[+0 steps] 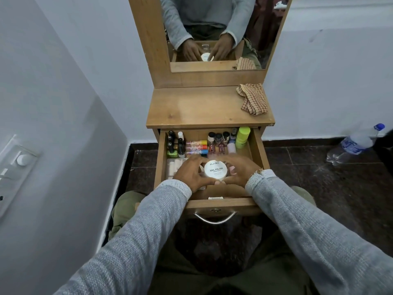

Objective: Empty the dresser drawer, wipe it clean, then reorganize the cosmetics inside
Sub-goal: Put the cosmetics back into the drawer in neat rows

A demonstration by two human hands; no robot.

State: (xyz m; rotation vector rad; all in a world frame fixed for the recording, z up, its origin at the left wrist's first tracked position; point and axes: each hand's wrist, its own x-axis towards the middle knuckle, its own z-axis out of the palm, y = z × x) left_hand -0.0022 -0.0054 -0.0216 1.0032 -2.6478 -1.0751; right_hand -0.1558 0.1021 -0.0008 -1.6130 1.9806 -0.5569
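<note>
A white switch panel [16, 167] is seen on the left wall. The wooden dresser [204, 107] stands centre, with its drawer [258, 150] pulled open toward the person.

Drawer contents, left to right: dark nail polish bottles [173, 143] upright in the back left corner, a green box [171, 153] at their base, three tubes with orange, red and blue caps [196, 147] laid on their sides, small dark-capped bottles [219, 138] along the back wall, lime-green containers [242, 136] in the back right corner. A pale packet [174, 167] is seen at front left, partly hidden by the left hand.

The round white jar [214, 170], lid marked "NAIL POLISH", is held inside the drawer at front centre. It is gripped from both sides: left hand [190, 173] fingers curled round its left edge, right hand [239, 170] fingers curled round its right edge, thumbs meeting at the near rim. Whether the jar rests on the drawer floor cannot be told.

A checked cloth [253, 99] lies crumpled on the dresser top, back right. A plastic water bottle [357, 143] lies on the dark floor at far right.
</note>
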